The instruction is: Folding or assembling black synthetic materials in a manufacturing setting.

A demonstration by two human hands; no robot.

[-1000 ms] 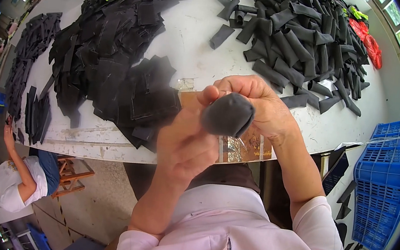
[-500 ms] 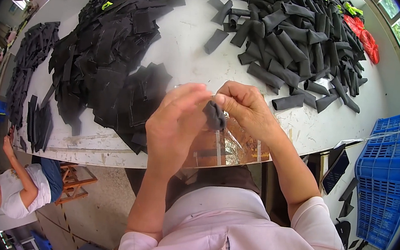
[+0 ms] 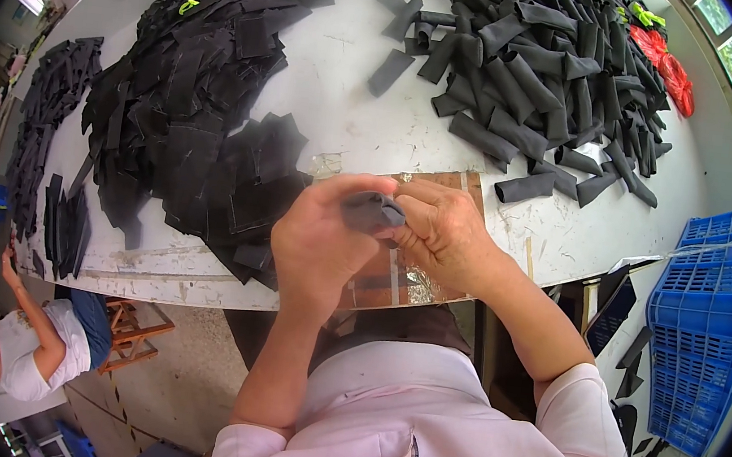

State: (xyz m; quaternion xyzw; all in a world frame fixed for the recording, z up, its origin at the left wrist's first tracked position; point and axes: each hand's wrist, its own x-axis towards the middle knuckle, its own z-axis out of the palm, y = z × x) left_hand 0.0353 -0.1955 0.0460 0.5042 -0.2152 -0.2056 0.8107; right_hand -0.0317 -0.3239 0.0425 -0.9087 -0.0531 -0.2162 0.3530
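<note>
Between my hands is a small dark grey fabric tube (image 3: 371,212), its bunched end pointing right. My left hand (image 3: 322,234) wraps around it with thumb and fingers. Fingers of my right hand (image 3: 442,230) pinch the tube's right end; the exact fingertip contact is partly hidden. Both hands are above a brown board with taped strips (image 3: 368,288) at the table's near edge. Left of them lies a heap of flat black fabric pieces (image 3: 207,120). Farther right is a large pile of rolled dark fabric tubes (image 3: 528,75).
A white table (image 3: 339,72) carries the piles. A red plastic bag (image 3: 664,68) lies at the far right. Blue crates (image 3: 702,330) stand right of the table. Another person (image 3: 38,336) sits at the lower left, near a wooden stool (image 3: 134,336).
My hands have come lower and closer together. My left hand, blurred and beside the fabric before, now closes around it. The fabric tube has turned from hanging down to lying nearly sideways.
</note>
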